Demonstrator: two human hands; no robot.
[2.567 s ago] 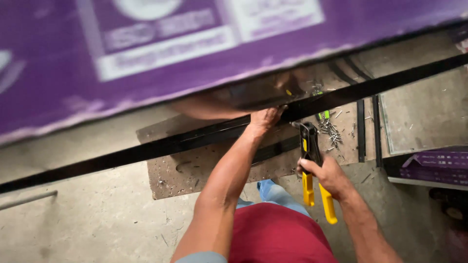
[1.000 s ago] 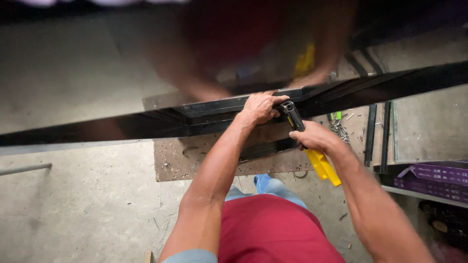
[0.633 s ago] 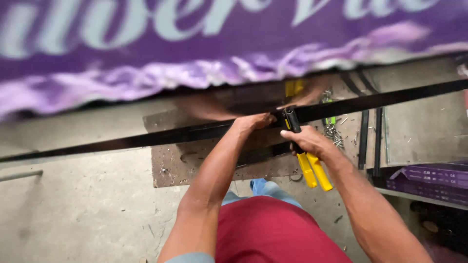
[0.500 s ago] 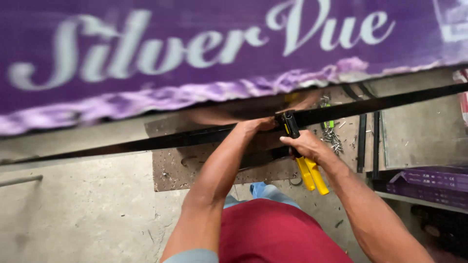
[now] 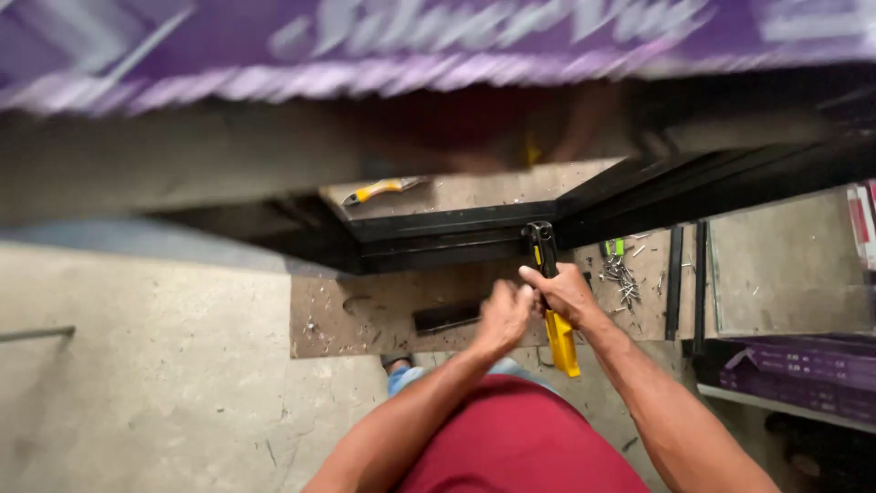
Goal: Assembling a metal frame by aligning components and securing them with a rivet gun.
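While the right hand (image 5: 568,294) grips it, the yellow-handled rivet tool (image 5: 550,297) stands with its long axis nearly straight up the view, black head (image 5: 539,239) pointing away from the person at the black metal frame (image 5: 456,233), yellow handles (image 5: 562,345) trailing back toward the body. Tool sits over the near-right part of the plywood board (image 5: 365,315), head touching the frame's corner joint. Purple panel (image 5: 392,41) with blurred pale lettering spans the top edge of the view, a long band. Purple flat packages (image 5: 803,370) lie stacked at the far right, off the board. Right hand: fingers wrapped tight around the tool's handles. Left hand (image 5: 502,315): loosely curled, fingers bent, just beside the right hand and touching the tool's grip area; whether it holds anything I cannot tell. Loose screws (image 5: 625,278) are scattered near the board's right edge. A second yellow-handled tool (image 5: 383,189) lies beyond the frame.
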